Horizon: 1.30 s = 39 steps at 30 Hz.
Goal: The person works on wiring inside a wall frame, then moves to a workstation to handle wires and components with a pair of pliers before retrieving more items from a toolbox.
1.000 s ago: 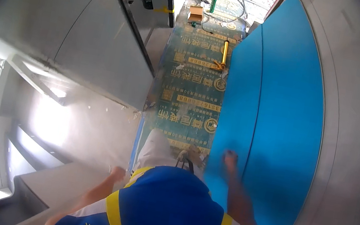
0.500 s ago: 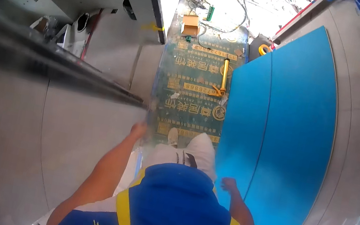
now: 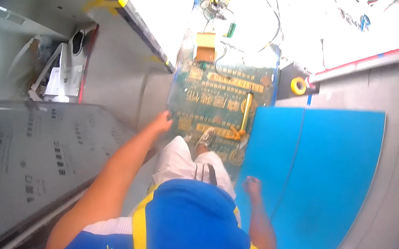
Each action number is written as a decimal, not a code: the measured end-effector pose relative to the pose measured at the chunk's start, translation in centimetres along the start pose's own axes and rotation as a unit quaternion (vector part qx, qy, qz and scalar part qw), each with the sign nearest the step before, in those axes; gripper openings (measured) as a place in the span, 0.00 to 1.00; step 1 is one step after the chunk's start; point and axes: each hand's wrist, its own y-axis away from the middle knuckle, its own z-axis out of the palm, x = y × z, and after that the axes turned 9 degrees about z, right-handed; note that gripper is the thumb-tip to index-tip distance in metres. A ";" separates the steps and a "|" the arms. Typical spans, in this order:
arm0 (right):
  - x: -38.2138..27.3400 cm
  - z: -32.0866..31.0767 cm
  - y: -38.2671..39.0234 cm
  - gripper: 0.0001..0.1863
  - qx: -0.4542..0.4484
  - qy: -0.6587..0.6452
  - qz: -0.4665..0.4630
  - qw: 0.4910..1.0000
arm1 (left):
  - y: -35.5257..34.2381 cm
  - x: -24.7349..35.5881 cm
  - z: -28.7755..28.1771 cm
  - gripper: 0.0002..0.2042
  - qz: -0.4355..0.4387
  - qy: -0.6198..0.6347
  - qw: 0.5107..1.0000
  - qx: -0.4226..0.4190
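Note:
My left hand [image 3: 161,120] hangs at my left side beside the edge of the green printed floor covering [image 3: 202,109]. Its fingers look loosely curled, with nothing visible in them. On the other side, my right hand [image 3: 252,185] is held low in front of the large blue panel [image 3: 333,169], also curled and seemingly holding nothing; whether it touches the panel I cannot tell. Ahead of my feet a yellow caulking gun [image 3: 246,112] with an orange handle lies on the floor covering, close to the panel's near-side edge.
At left stands a door-like panel [image 3: 45,150] in printed film, with an opening beyond it. Ahead are an open cardboard box [image 3: 205,48], cables [image 3: 275,28] and small tools. A yellow tape roll [image 3: 298,85] sits past the blue panel. Yellow tape [image 3: 104,3] marks the left wall.
I have stepped forward; the caulking gun and blue panel sit lower in view. The left door edge has swept past, showing its film-covered face. Both hands have swung slightly upward in view.

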 end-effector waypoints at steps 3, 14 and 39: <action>-12.9 0.9 -2.6 0.13 -0.008 0.045 -0.135 0.990 | -1.2 -1.5 -0.8 0.18 -0.195 0.091 0.976 -0.018; -44.0 12.6 -1.2 0.12 -0.087 -0.116 -0.077 0.986 | -21.3 -3.1 -0.1 0.23 -0.209 0.075 0.975 -0.022; -52.5 26.1 -31.3 0.12 -0.152 0.150 0.196 0.957 | -65.8 -11.0 30.6 0.45 -0.348 0.159 0.923 0.037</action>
